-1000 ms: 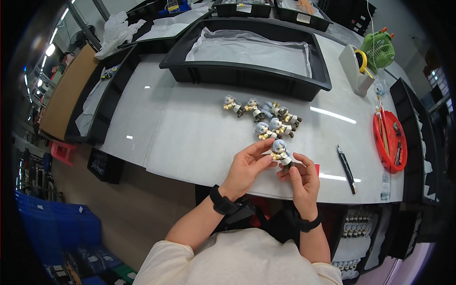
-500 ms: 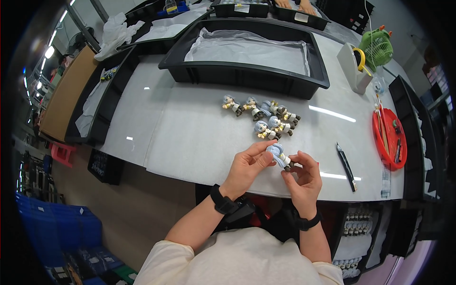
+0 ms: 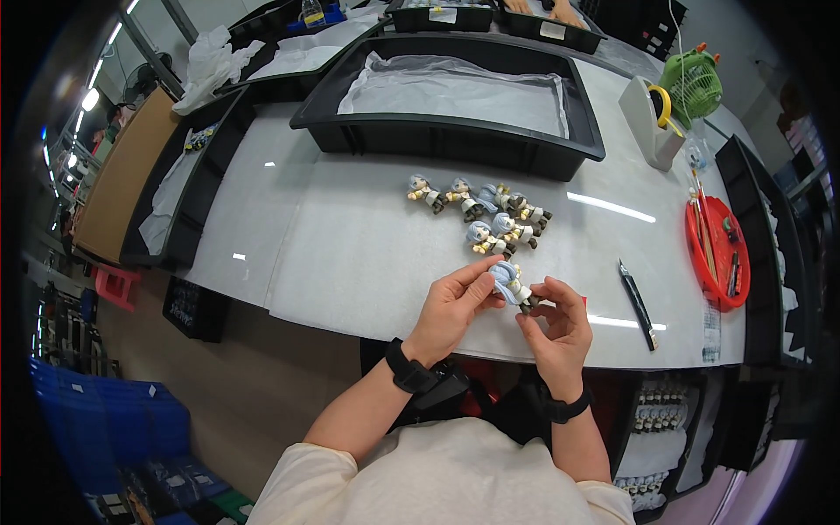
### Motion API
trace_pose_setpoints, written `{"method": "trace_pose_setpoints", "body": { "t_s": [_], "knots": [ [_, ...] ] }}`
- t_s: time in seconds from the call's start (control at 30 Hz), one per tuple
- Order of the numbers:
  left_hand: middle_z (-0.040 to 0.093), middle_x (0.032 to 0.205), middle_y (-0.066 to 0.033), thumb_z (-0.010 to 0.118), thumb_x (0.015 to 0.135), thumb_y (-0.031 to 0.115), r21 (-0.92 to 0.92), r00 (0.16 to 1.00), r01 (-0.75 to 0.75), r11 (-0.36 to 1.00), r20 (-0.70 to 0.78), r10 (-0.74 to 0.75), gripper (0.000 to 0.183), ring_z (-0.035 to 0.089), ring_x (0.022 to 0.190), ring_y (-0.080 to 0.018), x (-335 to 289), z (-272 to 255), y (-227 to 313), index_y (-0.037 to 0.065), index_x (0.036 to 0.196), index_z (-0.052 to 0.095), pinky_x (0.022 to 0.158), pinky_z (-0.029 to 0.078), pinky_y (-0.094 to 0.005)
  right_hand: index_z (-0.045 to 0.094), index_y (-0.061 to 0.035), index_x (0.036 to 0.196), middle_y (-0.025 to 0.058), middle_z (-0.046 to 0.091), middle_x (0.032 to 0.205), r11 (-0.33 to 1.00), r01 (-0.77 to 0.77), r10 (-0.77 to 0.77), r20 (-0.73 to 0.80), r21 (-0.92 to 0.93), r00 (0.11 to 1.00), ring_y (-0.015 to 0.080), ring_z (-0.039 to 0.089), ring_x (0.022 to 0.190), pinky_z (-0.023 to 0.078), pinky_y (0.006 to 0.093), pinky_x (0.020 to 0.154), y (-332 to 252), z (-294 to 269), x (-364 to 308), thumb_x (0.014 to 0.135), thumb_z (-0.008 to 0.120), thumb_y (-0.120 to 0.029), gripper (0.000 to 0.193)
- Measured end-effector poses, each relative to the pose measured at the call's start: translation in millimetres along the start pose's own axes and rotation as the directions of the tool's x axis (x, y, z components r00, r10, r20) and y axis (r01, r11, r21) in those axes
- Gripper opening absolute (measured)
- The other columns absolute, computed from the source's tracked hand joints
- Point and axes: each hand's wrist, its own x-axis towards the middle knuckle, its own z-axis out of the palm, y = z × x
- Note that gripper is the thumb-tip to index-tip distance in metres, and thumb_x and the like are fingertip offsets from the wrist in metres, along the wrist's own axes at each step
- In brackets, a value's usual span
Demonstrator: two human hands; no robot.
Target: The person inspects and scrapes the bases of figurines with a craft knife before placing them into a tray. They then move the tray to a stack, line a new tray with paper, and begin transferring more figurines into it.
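Between both hands, above the table's near edge, is a small figurine (image 3: 516, 285) with pale blue hair, a white outfit and dark feet. My left hand (image 3: 457, 302) pinches it at the head and hair. The fingers of my right hand (image 3: 556, 325) close on its feet at the other end. Just beyond lie several similar figurines (image 3: 479, 206) in a loose cluster on the white tabletop. To the right of my hands rests a dark craft knife or pen (image 3: 638, 306), its tip pointing away from me.
A large black tray (image 3: 455, 136) lined with white sheeting stands behind the figurines. At right are a red dish (image 3: 700, 262) with brushes, a white holder (image 3: 643, 122) with yellow-rimmed tape, and a green fan (image 3: 691, 87). Another person's hands (image 3: 560, 12) show at the far edge.
The held figurine has turned slightly between my fingers, so more of its side shows. Both hands stay in nearly the same place.
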Motion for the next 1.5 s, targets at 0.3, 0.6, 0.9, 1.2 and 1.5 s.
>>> {"method": "trace_pose_setpoints", "body": {
  "t_s": [0.3,0.6,0.9,1.2,1.5],
  "knots": [
    [0.053,0.110,-0.0093,0.052,0.082,0.000,0.105,0.998,-0.064,0.992,0.029,0.061,0.040,0.053,0.095,-0.0144,-2,-2,4,-0.001,0.121,0.042,0.080,0.045,-0.0279,0.048,0.0000,0.110,0.0091,0.053,0.100,1.000,-0.001,0.001,0.018,0.011,1.000,0.0153,0.053,0.094,0.045,0.0248,0.072,-2,4,2,0.068,0.059,0.011,0.044],
    [0.052,0.114,-0.0126,0.046,0.071,-0.015,0.302,0.990,-0.128,0.945,0.089,0.106,0.043,0.049,0.104,-0.0182,0,1,-4,-0.004,0.113,0.050,0.088,0.039,-0.0290,0.053,0.0001,0.101,0.0130,0.056,0.092,0.998,-0.064,0.065,0.079,-0.015,0.995,0.0208,0.056,0.080,0.044,0.0278,0.071,0,-8,2,0.079,0.049,0.000,0.023],
    [0.040,0.127,-0.0164,0.052,0.074,-0.005,0.420,0.936,-0.322,0.848,0.276,0.219,0.038,0.041,0.114,-0.0249,-3,5,-11,0.007,0.109,0.056,0.091,0.036,-0.0341,0.053,-0.0009,0.103,0.0124,0.059,0.092,0.996,0.026,-0.036,0.118,0.090,0.992,0.0227,0.059,0.084,0.046,0.0292,0.074,-32,-61,-21,0.072,0.056,0.004,0.031],
    [0.044,0.119,-0.0162,0.052,0.074,0.001,0.633,0.963,-0.269,0.726,0.159,0.219,0.028,0.047,0.095,-0.0181,-5,13,-10,0.000,0.102,0.055,0.074,0.041,-0.0251,0.049,0.0003,0.103,0.0082,0.059,0.092,0.963,-0.046,-0.196,-0.810,-0.264,0.552,0.0140,0.058,0.083,0.048,0.0255,0.075,-24,-309,-103,0.075,0.061,0.004,0.031],
    [0.045,0.118,-0.0142,0.045,0.075,0.001,0.686,0.955,-0.295,0.665,0.215,0.203,0.029,0.047,0.090,-0.0149,-5,15,-9,-0.001,0.102,0.054,0.074,0.038,-0.0241,0.053,-0.0007,0.101,0.0083,0.062,0.081,0.483,-0.838,0.010,-0.956,-0.252,0.294,0.0150,0.060,0.074,0.048,0.0263,0.068,92,-499,-228,0.066,0.065,0.001,0.037]
  ]
}}
